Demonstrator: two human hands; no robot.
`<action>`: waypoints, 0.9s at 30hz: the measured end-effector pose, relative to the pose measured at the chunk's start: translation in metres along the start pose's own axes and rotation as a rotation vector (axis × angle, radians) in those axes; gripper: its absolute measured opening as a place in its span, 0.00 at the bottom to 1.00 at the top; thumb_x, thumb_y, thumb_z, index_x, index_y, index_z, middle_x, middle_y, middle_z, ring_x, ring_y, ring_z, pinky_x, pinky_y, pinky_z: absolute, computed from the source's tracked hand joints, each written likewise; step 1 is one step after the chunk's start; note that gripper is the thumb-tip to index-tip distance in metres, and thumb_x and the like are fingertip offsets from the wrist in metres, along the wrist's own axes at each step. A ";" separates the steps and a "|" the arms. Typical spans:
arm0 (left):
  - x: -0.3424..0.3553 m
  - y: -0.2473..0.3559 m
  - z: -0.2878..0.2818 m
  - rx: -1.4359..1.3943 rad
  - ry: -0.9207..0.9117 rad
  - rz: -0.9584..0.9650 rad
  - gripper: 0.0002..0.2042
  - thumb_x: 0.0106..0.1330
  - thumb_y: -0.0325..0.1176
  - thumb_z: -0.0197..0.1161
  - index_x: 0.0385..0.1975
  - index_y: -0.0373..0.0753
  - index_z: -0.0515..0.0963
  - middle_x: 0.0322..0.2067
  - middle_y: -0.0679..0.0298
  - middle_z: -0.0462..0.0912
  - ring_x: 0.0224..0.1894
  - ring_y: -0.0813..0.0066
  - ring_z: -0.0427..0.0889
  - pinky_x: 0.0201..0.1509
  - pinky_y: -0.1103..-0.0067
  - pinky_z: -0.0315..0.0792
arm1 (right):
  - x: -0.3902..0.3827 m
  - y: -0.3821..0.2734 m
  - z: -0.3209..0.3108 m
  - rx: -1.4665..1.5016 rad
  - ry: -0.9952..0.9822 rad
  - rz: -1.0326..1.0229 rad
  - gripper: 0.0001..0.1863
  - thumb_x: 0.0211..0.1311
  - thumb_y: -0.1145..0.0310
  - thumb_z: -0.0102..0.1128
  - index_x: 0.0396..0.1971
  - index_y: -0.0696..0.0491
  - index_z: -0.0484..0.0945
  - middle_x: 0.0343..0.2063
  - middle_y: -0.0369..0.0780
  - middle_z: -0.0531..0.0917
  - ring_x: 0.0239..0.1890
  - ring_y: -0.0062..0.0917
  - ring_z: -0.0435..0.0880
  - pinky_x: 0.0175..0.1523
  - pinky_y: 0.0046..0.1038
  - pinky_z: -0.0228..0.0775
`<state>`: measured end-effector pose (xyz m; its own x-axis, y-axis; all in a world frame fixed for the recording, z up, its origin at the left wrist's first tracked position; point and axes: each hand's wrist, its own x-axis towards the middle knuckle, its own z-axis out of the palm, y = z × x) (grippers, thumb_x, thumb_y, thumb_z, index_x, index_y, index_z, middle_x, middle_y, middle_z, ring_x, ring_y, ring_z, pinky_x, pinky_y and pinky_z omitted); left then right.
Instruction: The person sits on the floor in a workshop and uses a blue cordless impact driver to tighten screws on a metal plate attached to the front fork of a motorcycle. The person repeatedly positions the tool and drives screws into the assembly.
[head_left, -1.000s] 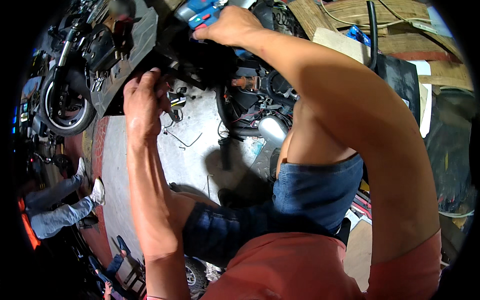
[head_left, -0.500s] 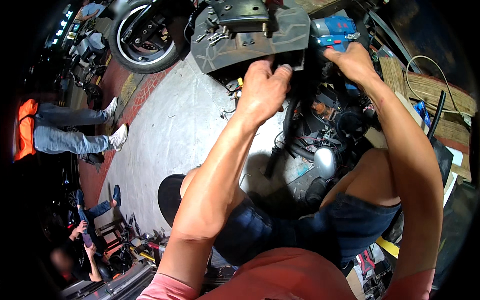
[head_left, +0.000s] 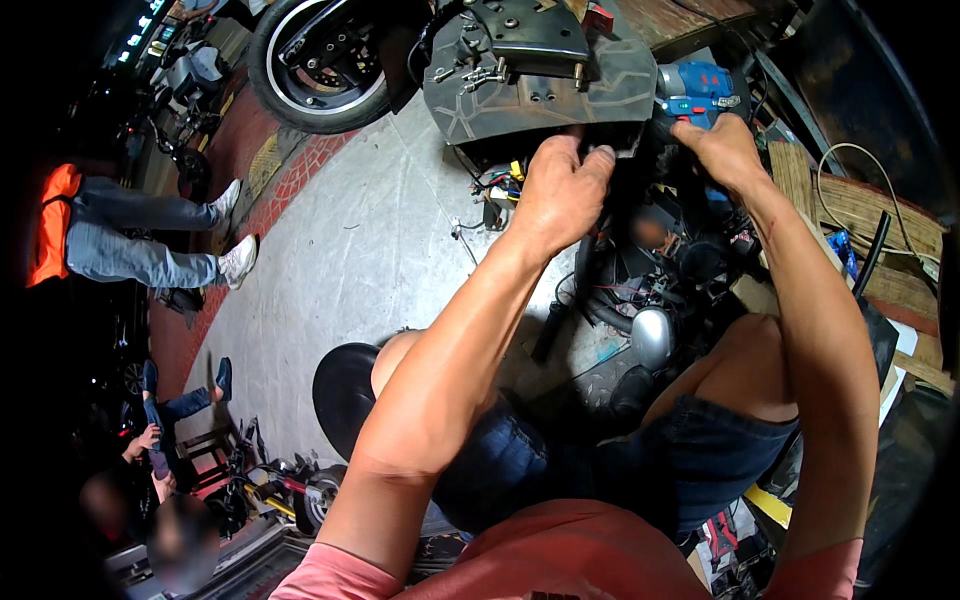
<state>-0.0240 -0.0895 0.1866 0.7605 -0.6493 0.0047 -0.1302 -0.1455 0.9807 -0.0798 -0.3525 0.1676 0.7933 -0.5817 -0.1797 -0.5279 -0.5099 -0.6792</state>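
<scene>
View swung vs 1s ago; RH (head_left: 728,152) still gripping blue pwr tool (head_left: 700,82), LH (head_left: 560,192) still at dk panel (head_left: 560,112) edge just ahead, pinching/spread can't tell.

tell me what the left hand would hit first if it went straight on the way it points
Most likely the near edge of the dark grey panel right in front of the left hand; depth is unclear there, so it might slide underneath instead.

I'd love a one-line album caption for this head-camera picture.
Right hand holding a blue power tool, left hand at the edge of a grooved grey panel.
</scene>
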 end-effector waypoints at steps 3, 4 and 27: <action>-0.004 0.001 0.003 -0.055 0.020 -0.054 0.17 0.78 0.36 0.55 0.57 0.29 0.73 0.21 0.68 0.72 0.19 0.79 0.71 0.17 0.76 0.75 | 0.000 -0.001 0.002 0.010 -0.002 -0.001 0.30 0.54 0.47 0.72 0.28 0.67 0.86 0.27 0.50 0.88 0.33 0.34 0.88 0.45 0.36 0.77; -0.006 0.004 0.004 -0.081 0.027 -0.087 0.16 0.78 0.36 0.54 0.56 0.29 0.73 0.21 0.68 0.72 0.19 0.78 0.71 0.17 0.76 0.75 | -0.001 -0.001 0.001 0.010 -0.009 0.009 0.30 0.54 0.46 0.73 0.28 0.66 0.86 0.27 0.49 0.88 0.33 0.34 0.88 0.45 0.36 0.77; -0.009 -0.007 0.026 -0.066 0.104 -0.216 0.26 0.83 0.51 0.42 0.32 0.32 0.72 0.20 0.51 0.81 0.16 0.63 0.79 0.22 0.71 0.77 | -0.015 -0.009 -0.006 -0.112 0.073 -0.045 0.44 0.42 0.31 0.76 0.35 0.64 0.89 0.37 0.54 0.90 0.43 0.42 0.91 0.52 0.36 0.79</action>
<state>-0.0468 -0.1016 0.1741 0.8278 -0.5278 -0.1902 0.0819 -0.2217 0.9717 -0.0894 -0.3432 0.1809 0.7949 -0.5991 -0.0962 -0.5261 -0.6014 -0.6013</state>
